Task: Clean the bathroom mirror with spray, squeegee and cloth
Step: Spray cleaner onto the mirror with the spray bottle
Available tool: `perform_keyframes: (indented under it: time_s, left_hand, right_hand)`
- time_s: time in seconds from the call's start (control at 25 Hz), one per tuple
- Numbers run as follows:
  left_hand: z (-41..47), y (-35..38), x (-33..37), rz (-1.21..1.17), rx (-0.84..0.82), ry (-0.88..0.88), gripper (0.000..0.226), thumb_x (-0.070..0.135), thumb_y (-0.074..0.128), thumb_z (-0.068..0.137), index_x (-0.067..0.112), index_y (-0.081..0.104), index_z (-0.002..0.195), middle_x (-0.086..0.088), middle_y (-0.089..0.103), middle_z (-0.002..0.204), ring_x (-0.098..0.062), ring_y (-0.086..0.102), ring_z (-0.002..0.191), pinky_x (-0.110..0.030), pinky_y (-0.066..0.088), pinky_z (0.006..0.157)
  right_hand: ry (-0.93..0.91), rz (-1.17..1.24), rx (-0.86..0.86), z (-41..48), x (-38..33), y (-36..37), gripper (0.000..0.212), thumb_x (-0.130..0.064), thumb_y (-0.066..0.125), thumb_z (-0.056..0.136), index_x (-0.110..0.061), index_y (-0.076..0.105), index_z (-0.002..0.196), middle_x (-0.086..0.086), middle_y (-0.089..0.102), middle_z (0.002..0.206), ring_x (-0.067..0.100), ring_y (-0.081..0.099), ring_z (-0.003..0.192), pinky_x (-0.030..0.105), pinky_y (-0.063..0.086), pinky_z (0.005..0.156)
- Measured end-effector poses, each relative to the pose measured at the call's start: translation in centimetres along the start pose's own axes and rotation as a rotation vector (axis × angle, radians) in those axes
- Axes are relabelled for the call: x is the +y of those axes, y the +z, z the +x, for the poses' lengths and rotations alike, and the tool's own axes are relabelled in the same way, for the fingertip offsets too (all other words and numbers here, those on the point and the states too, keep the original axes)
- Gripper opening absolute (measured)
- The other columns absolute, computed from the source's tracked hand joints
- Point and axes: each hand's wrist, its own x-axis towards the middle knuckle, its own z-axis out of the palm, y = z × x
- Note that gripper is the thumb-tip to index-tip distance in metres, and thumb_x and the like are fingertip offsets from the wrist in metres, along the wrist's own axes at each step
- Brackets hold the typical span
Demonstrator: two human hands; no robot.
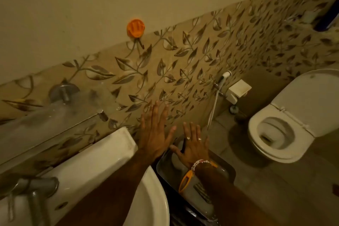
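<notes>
My left hand [155, 132] is stretched out flat with fingers spread, in front of the leaf-patterned wall tiles, holding nothing. My right hand [192, 145], with rings and a bead bracelet, is also flat and spread, hovering over a metal tray [165, 169] beside the basin. In the tray lie a squeegee with a yellow-orange handle [185, 180] and a pale rounded object [177, 161], partly hidden by my right hand and arm. No mirror shows clearly; a misted glass shelf [55, 121] is at the left.
A white basin [113, 152] with a chrome tap [34, 187] fills the lower left. An open toilet [278, 130] stands at the right, with a hand spray hose [218, 86] and a white holder [238, 88] on the wall. An orange hook [135, 28] hangs higher up.
</notes>
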Motion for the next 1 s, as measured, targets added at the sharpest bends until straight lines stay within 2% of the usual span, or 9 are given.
perform_keyframes:
  time_s: [0.16, 0.32, 0.52, 0.64, 0.84, 1.0]
  left_hand:
    - [0.7, 4.6, -2.9, 0.068, -0.162, 0.077, 0.081, 0.073, 0.011, 0.096, 0.035, -0.015, 0.163, -0.004, -0.027, 0.170, -0.024, -0.016, 0.159, -0.060, 0.003, 0.128]
    - [1.6, 7.4, -4.1, 0.080, -0.194, 0.130, 0.080, 0.075, 0.009, 0.093, 0.040, -0.025, 0.157, -0.006, -0.024, 0.172, -0.024, -0.021, 0.158, -0.057, -0.008, 0.127]
    - [1.8, 8.3, -4.2, 0.046, -0.249, 0.142, 0.081, 0.077, 0.004, 0.089, 0.043, -0.034, 0.152, 0.000, -0.037, 0.167, -0.022, -0.028, 0.157, -0.057, -0.012, 0.127]
    - [1.9, 8.1, -3.9, 0.066, -0.264, 0.123, 0.080, 0.077, 0.001, 0.088, 0.043, -0.041, 0.147, 0.000, -0.041, 0.165, -0.022, -0.029, 0.156, -0.057, -0.012, 0.127]
    - [1.8, 6.8, -3.7, 0.076, -0.198, 0.117, 0.081, 0.073, 0.009, 0.094, 0.037, -0.025, 0.157, -0.002, -0.035, 0.168, -0.018, -0.033, 0.154, -0.056, -0.012, 0.127]
    - [2.7, 3.9, -2.4, -0.003, -0.091, 0.141, 0.081, 0.070, 0.017, 0.098, 0.035, -0.016, 0.163, 0.001, -0.034, 0.169, -0.012, -0.034, 0.154, -0.056, -0.011, 0.127]
  right_hand:
    - [0.167, 0.030, -0.095, -0.5, 2.5, 6.0, 0.108, -0.094, 0.026, 0.069, -0.037, -0.007, 0.155, -0.004, -0.001, 0.167, 0.024, -0.001, 0.154, 0.068, 0.010, 0.117]
    - [0.245, 0.047, -0.157, -0.1, 4.7, 10.4, 0.117, -0.093, 0.035, 0.066, -0.029, -0.003, 0.156, -0.007, -0.001, 0.167, 0.019, -0.004, 0.154, 0.065, 0.006, 0.118]
    - [0.268, 0.223, -0.187, 1.6, 5.5, 13.4, 0.110, -0.075, 0.057, 0.076, -0.027, 0.000, 0.157, -0.005, 0.005, 0.167, 0.019, 0.001, 0.154, 0.058, 0.006, 0.122]
    - [0.299, 0.334, -0.121, 2.8, 4.9, 13.8, 0.098, -0.065, 0.061, 0.083, -0.019, 0.016, 0.156, 0.003, 0.021, 0.164, 0.023, 0.014, 0.153, 0.051, 0.014, 0.123]
    - [0.270, 0.457, 0.015, 3.3, 3.5, 12.1, 0.074, -0.059, 0.057, 0.089, -0.017, 0.038, 0.147, 0.006, 0.048, 0.149, 0.028, 0.043, 0.138, 0.051, 0.032, 0.115]
    - [0.195, 0.578, 0.066, 4.1, 1.6, 7.1, 0.074, -0.064, 0.053, 0.087, -0.016, 0.043, 0.143, 0.008, 0.060, 0.131, 0.030, 0.056, 0.120, 0.046, 0.047, 0.101]
